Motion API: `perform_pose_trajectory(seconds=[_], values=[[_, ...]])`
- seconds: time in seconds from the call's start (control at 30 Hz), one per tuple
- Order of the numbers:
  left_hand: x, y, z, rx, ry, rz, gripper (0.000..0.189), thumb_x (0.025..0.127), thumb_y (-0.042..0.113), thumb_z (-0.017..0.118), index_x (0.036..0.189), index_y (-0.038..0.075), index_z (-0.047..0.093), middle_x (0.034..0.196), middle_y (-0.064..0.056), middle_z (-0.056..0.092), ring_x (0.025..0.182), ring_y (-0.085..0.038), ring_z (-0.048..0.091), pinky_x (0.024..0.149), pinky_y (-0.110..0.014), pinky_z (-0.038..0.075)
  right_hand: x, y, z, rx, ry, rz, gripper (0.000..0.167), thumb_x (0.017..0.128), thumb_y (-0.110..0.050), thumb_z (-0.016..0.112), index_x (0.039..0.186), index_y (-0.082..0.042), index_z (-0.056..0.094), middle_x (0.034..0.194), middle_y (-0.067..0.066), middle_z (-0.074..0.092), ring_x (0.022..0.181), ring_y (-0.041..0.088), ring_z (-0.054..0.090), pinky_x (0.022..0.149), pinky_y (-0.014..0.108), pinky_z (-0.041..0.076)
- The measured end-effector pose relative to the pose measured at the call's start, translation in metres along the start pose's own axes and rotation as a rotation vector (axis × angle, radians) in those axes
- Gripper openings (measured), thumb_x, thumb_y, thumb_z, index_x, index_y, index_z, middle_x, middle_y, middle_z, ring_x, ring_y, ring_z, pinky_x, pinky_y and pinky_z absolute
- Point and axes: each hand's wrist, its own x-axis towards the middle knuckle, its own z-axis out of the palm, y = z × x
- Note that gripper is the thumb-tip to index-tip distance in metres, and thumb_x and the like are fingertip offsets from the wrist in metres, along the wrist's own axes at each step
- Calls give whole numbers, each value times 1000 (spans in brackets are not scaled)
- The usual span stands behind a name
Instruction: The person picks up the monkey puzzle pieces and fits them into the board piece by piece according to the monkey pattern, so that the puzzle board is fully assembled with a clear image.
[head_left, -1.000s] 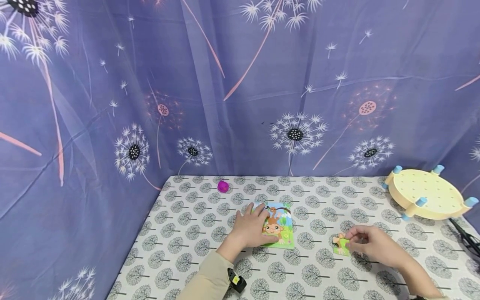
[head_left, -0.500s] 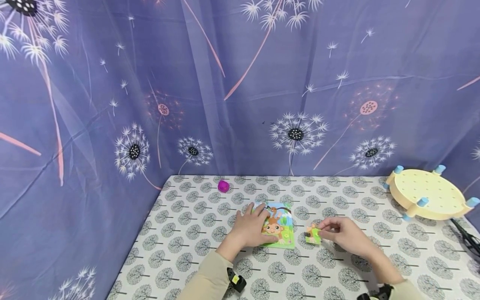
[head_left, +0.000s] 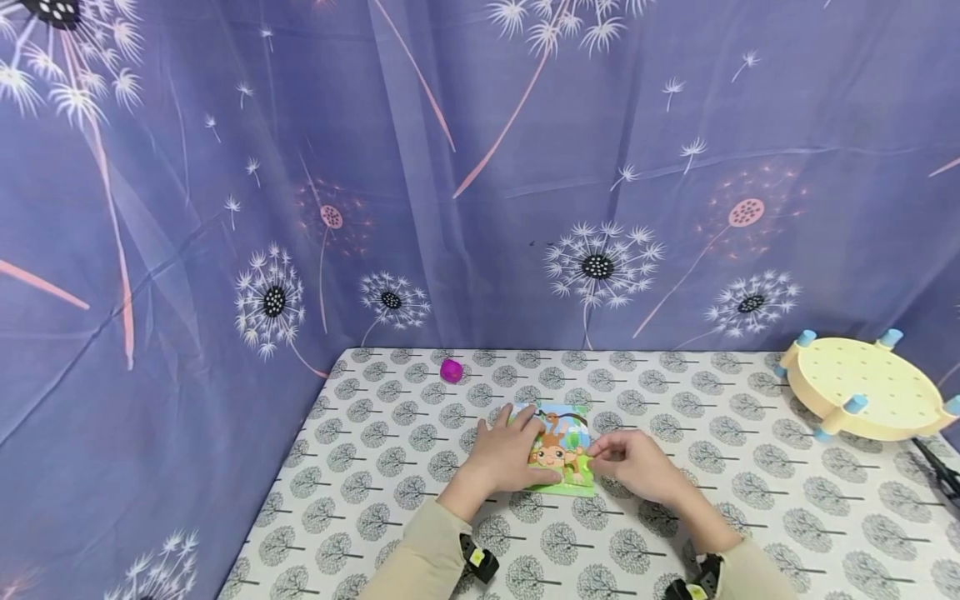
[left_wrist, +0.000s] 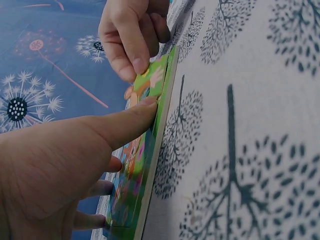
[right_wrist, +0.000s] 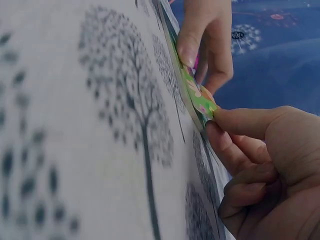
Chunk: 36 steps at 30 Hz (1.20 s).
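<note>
A jigsaw puzzle board (head_left: 557,489) with a monkey picture lies flat on the tree-patterned tabletop. My left hand (head_left: 504,458) rests on its left part, fingers spread and thumb along the lower area. At the board's lower right corner, my right hand (head_left: 636,468) pinches a green puzzle piece (right_wrist: 197,95) between thumb and index finger. In the left wrist view the puzzle piece (left_wrist: 152,75) sits over the corner of the board (left_wrist: 150,185), close to the left thumb. The right hand's other fingers are curled into the palm.
A small purple object (head_left: 451,371) lies near the table's back edge. On the right stands a pale yellow oval stool-like piece (head_left: 862,387) with blue-tipped legs. A black item (head_left: 937,471) lies at the right edge. A purple dandelion curtain (head_left: 480,167) hangs behind the table.
My right hand has moved left across the table, carrying the puzzle piece from beside the board onto its lower right corner. The left hand has stayed on the board.
</note>
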Motion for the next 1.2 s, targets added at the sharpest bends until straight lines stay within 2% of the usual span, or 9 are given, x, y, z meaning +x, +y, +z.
perform_pose_trajectory(seconds=[0.23, 0.6, 0.77, 1.0, 1.2], values=[[-1, 2, -2, 10, -3, -6, 87, 84, 82, 61, 148, 24, 53, 168, -3, 32, 151, -43, 30, 111, -76, 31, 4, -9, 8, -56, -7, 21, 13, 89, -18, 81, 99, -11, 76, 85, -6, 71, 77, 12, 66, 70, 26, 56], [0, 3, -2, 0, -6, -11, 84, 83, 81, 64, 144, 24, 55, 167, -2, 34, 151, -42, 29, 110, -77, 31, 6, -11, 10, -134, -48, -54, 9, 89, -16, 80, 97, -12, 76, 86, -8, 66, 79, 10, 61, 71, 25, 54], [1, 2, 0, -7, -5, -12, 84, 82, 80, 66, 144, 24, 55, 167, -2, 33, 151, -42, 29, 110, -77, 31, 7, -12, 12, -161, -39, -37, 10, 88, -15, 81, 96, -14, 76, 88, -8, 64, 80, 10, 58, 72, 26, 52], [1, 0, 2, -9, -3, -3, 86, 82, 81, 65, 146, 24, 54, 168, -3, 32, 152, -43, 28, 110, -77, 31, 8, -12, 15, -178, -28, -7, 10, 86, -17, 83, 93, -16, 76, 87, -5, 61, 76, 13, 55, 63, 25, 49], [1, 0, 3, 0, -2, 0, 87, 82, 82, 63, 147, 24, 53, 168, -2, 32, 152, -42, 28, 110, -77, 31, 8, -12, 17, -167, -17, 5, 10, 84, -15, 84, 92, -15, 76, 86, -4, 60, 78, 15, 55, 66, 25, 49]])
